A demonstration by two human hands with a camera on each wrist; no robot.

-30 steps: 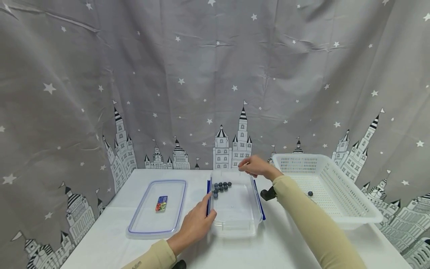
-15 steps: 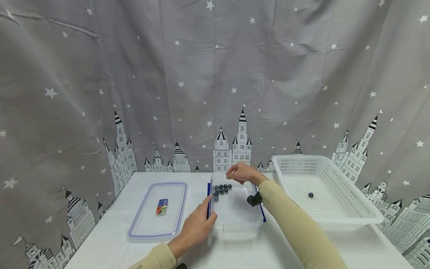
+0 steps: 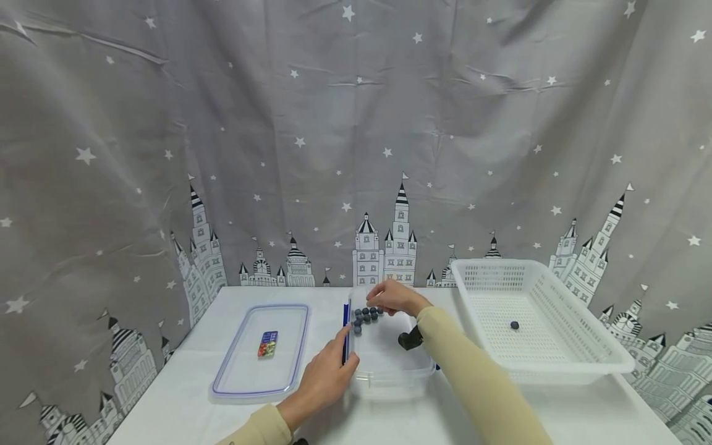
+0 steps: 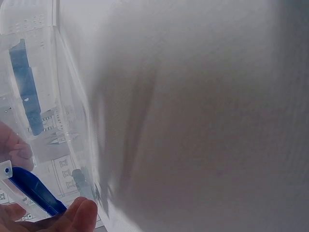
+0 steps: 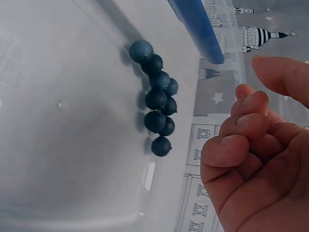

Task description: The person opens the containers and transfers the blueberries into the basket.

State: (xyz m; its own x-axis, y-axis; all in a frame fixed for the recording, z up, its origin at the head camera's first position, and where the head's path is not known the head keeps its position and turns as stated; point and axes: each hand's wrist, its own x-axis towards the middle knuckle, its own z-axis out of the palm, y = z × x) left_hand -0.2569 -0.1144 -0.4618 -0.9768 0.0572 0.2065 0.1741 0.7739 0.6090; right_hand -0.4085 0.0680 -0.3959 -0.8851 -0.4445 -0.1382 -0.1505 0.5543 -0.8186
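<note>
A clear plastic food container (image 3: 392, 376) with blue side latches stands at the middle of the table. Several blueberries (image 3: 366, 319) lie clustered at its far left inside; the right wrist view shows the cluster (image 5: 155, 99) close up. My left hand (image 3: 325, 374) rests against the container's left side, index finger stretched along it and thumb apart. In the left wrist view its fingertips lie by the blue latch (image 4: 36, 191). My right hand (image 3: 396, 298) is over the far end, beside the blueberries. Its fingers are bent, with a gap between thumb and index fingertip and nothing visible there.
On the left lies a clear lid (image 3: 236, 361) with a blue seal and a colourful fruit label (image 3: 267, 344). A white perforated basket (image 3: 556, 364) stands on the right, one blueberry (image 3: 514, 325) in it. A grey castle-print curtain (image 3: 311, 123) hangs behind the table.
My right hand has moved left and down from beyond the container's far right corner to beside the blueberries. The left hand stays at the container's left side.
</note>
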